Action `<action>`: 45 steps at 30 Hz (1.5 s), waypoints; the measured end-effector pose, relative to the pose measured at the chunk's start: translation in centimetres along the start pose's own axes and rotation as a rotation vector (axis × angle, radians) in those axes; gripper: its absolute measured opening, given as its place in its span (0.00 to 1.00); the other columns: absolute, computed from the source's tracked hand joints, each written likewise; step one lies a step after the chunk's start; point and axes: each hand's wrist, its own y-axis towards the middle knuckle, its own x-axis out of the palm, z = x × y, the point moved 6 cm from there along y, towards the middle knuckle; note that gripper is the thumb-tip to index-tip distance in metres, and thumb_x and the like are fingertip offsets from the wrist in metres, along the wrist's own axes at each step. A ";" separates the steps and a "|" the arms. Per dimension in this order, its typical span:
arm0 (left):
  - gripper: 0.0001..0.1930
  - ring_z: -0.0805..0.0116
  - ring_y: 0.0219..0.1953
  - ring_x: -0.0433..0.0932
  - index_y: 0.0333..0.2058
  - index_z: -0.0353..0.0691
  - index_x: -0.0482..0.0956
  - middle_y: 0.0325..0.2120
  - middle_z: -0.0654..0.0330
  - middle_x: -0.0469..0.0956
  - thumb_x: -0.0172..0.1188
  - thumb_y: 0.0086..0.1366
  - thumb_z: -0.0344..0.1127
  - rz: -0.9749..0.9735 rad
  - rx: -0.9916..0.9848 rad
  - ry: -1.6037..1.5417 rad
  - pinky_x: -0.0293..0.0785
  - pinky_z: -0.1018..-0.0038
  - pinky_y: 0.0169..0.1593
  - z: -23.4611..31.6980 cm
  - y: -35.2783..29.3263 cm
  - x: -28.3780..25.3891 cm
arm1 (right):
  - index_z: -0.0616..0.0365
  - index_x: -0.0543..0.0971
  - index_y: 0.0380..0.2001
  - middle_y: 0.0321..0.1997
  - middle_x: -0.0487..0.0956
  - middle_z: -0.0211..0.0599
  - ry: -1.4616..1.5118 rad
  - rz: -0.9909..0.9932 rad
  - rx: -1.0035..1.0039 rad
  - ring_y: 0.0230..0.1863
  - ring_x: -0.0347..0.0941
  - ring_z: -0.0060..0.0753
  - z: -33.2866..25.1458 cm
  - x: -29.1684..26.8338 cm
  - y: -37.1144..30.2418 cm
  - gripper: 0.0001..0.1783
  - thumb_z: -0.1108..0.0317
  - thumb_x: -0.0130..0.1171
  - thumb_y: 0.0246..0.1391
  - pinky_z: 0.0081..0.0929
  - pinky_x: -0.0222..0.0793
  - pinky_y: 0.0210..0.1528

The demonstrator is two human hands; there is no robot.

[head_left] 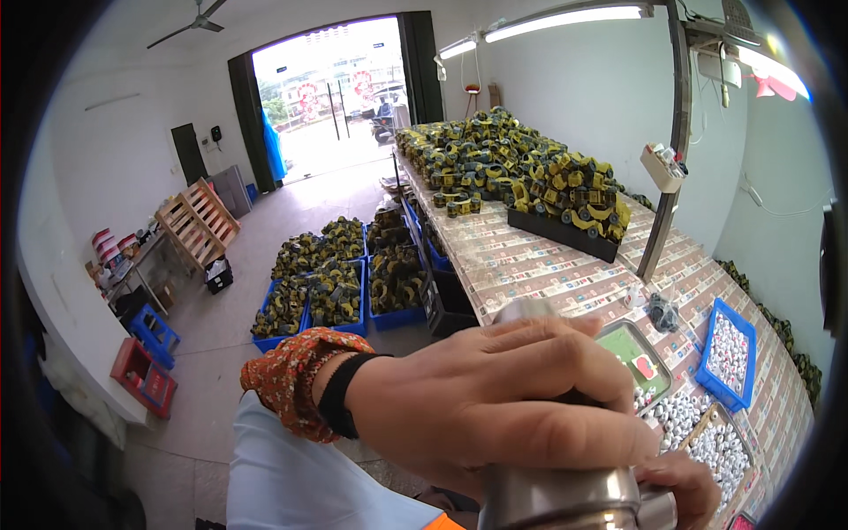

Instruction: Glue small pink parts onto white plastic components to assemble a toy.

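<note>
Close below me is a shiny metal cylinder, flask-like in shape (pixel 561 503); its lower end runs out of the frame. My left hand (pixel 521 389) comes in from the left, in a patterned cuff and black wristband, and its fingers curl over the metal. A rounded metal part shows beyond its knuckles. Of my right hand (pixel 689 484), only some bent fingers show, gripping the metal at its right side; the palm is hidden. Behind the hands lie a green-bottomed tray (pixel 658 389) and loose small white round pieces (pixel 680 415).
A long table (pixel 495 274) bears a large heap of yellow-and-dark toy vehicle parts (pixel 495 159). On its right stand a blue tray (pixel 707 371) of white pieces and a metal post (pixel 658 238). Blue crates (pixel 360 325) of similar parts, stools (pixel 146 375) and a pallet (pixel 196 221) are on the floor.
</note>
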 end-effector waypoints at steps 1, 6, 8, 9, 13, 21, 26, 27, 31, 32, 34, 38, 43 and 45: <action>0.27 0.54 0.52 0.79 0.59 0.44 0.76 0.49 0.55 0.76 0.70 0.62 0.40 -0.005 -0.053 -0.070 0.72 0.51 0.63 -0.3 -0.4 0.3 | 0.60 0.71 0.59 0.49 0.80 0.52 -0.100 0.063 -0.030 0.50 0.76 0.42 -0.9 -0.3 0.6 0.38 0.57 0.76 0.50 0.38 0.69 0.55; 0.33 0.52 0.53 0.78 0.62 0.36 0.71 0.53 0.50 0.76 0.75 0.60 0.32 0.028 -0.177 -0.454 0.74 0.56 0.61 -2.5 -2.4 3.2 | 0.72 0.70 0.61 0.50 0.79 0.58 -0.580 0.277 -0.254 0.49 0.77 0.46 -5.0 0.9 1.7 0.58 0.20 0.51 0.54 0.40 0.74 0.52; 0.47 0.54 0.56 0.75 0.63 0.39 0.67 0.53 0.53 0.74 0.82 0.46 0.40 0.010 -0.195 -0.523 0.72 0.62 0.59 -3.7 -3.4 5.0 | 0.74 0.70 0.61 0.50 0.78 0.62 -0.690 0.358 -0.397 0.49 0.78 0.49 -5.8 1.7 2.6 0.59 0.21 0.51 0.55 0.40 0.75 0.50; 0.44 0.54 0.57 0.75 0.64 0.37 0.67 0.55 0.52 0.74 0.81 0.50 0.38 0.005 -0.252 -0.599 0.72 0.63 0.59 -4.1 -3.8 5.7 | 0.75 0.69 0.62 0.51 0.78 0.63 -0.755 0.325 -0.443 0.51 0.77 0.51 -6.4 1.9 3.1 0.58 0.23 0.55 0.55 0.41 0.76 0.50; 0.43 0.61 0.56 0.75 0.65 0.36 0.65 0.55 0.54 0.73 0.79 0.53 0.35 -0.052 -0.387 -0.762 0.72 0.66 0.59 -6.0 -5.4 9.0 | 0.73 0.69 0.64 0.57 0.76 0.67 -0.869 -0.003 -0.422 0.58 0.76 0.58 -6.7 2.0 5.5 0.52 0.40 0.72 0.50 0.45 0.77 0.56; 0.45 0.66 0.59 0.72 0.66 0.38 0.61 0.55 0.56 0.72 0.79 0.53 0.35 -0.244 -0.727 -1.206 0.70 0.66 0.61 -7.7 -7.5 14.1 | 0.59 0.78 0.60 0.55 0.81 0.48 -0.974 -0.111 -0.284 0.53 0.76 0.52 -4.0 2.8 6.9 0.36 0.54 0.74 0.49 0.42 0.71 0.54; 0.45 0.68 0.59 0.71 0.66 0.37 0.61 0.55 0.57 0.72 0.78 0.53 0.32 -0.321 -0.632 -1.304 0.70 0.68 0.61 -8.8 -7.5 16.1 | 0.55 0.82 0.54 0.50 0.81 0.49 -0.931 -0.169 -0.202 0.46 0.78 0.47 -3.7 2.6 7.0 0.26 0.65 0.75 0.51 0.40 0.74 0.48; 0.44 0.69 0.57 0.72 0.66 0.38 0.62 0.54 0.58 0.73 0.78 0.52 0.31 -0.295 -0.637 -1.305 0.71 0.69 0.59 -9.1 -7.3 16.4 | 0.57 0.81 0.55 0.50 0.81 0.49 -0.936 -0.192 -0.192 0.47 0.78 0.47 -3.3 2.3 7.0 0.31 0.62 0.77 0.46 0.39 0.74 0.49; 0.47 0.71 0.60 0.71 0.69 0.38 0.59 0.57 0.58 0.72 0.77 0.54 0.29 -0.320 -0.780 -1.355 0.70 0.68 0.63 -10.1 -5.8 17.5 | 0.60 0.79 0.57 0.53 0.77 0.48 -0.870 -0.108 -0.092 0.49 0.76 0.48 -0.7 -2.1 6.3 0.44 0.57 0.84 0.33 0.39 0.73 0.52; 0.47 0.69 0.60 0.72 0.69 0.38 0.59 0.58 0.58 0.72 0.78 0.54 0.29 -0.297 -0.787 -1.265 0.70 0.67 0.63 -10.9 -5.6 17.8 | 0.58 0.79 0.58 0.51 0.77 0.46 -0.843 -0.037 -0.052 0.48 0.76 0.48 -0.4 -2.8 6.7 0.42 0.59 0.83 0.37 0.37 0.73 0.50; 0.47 0.66 0.61 0.73 0.68 0.38 0.60 0.58 0.56 0.73 0.78 0.54 0.30 -0.293 -0.815 -1.048 0.70 0.65 0.64 -12.6 -5.9 18.2 | 0.55 0.78 0.59 0.49 0.77 0.44 -0.791 0.021 0.000 0.46 0.76 0.47 1.2 -3.9 7.5 0.39 0.62 0.81 0.42 0.37 0.73 0.47; 0.45 0.62 0.64 0.72 0.67 0.38 0.62 0.60 0.55 0.72 0.78 0.54 0.29 -0.312 -0.705 -1.049 0.71 0.63 0.66 -14.2 -3.6 20.8 | 0.54 0.74 0.61 0.44 0.74 0.44 -0.857 0.032 0.032 0.42 0.75 0.48 2.5 -5.4 6.0 0.36 0.60 0.77 0.50 0.38 0.73 0.42; 0.41 0.61 0.57 0.75 0.63 0.37 0.65 0.54 0.54 0.74 0.78 0.54 0.33 -0.296 -0.756 -1.036 0.72 0.64 0.59 -14.8 -2.0 23.8 | 0.57 0.75 0.56 0.44 0.74 0.50 -1.141 0.269 0.167 0.34 0.78 0.53 3.5 -7.3 3.4 0.26 0.56 0.67 0.60 0.43 0.74 0.35; 0.40 0.55 0.54 0.75 0.61 0.36 0.66 0.52 0.50 0.73 0.79 0.54 0.39 -0.250 -0.685 -0.780 0.71 0.63 0.57 -15.2 -1.3 24.9 | 0.58 0.74 0.55 0.44 0.74 0.53 -1.306 0.426 0.252 0.31 0.78 0.55 4.6 -8.0 2.3 0.25 0.54 0.64 0.62 0.44 0.73 0.33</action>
